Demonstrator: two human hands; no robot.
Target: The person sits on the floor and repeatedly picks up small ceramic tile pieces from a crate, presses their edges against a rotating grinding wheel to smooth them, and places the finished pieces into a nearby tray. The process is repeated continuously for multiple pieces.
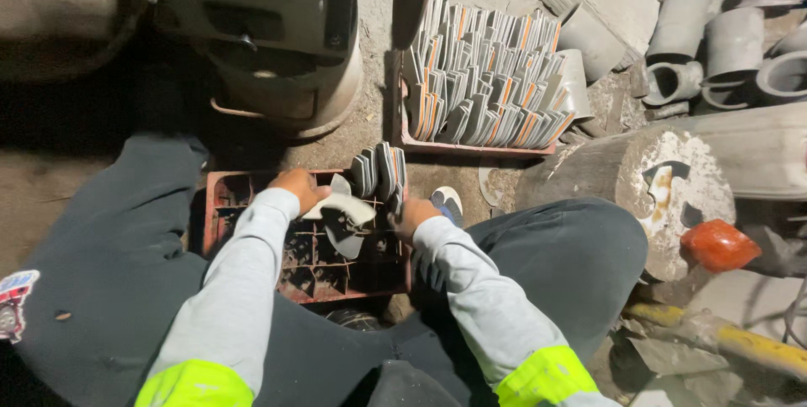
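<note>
Two hands work over a red crate [220, 205] between the person's knees. The left hand [296, 189] has its fingers closed on a pale curved piece [343, 209], held just above the crate. The right hand [412, 215] rests curled at the crate's edge, beside a small row of standing flat pieces [378, 170]; whether it grips something, I cannot tell. A fuller tray [479, 148] of such pieces stands behind. It seems a sorting step; placing the piece upright needs care.
</note>
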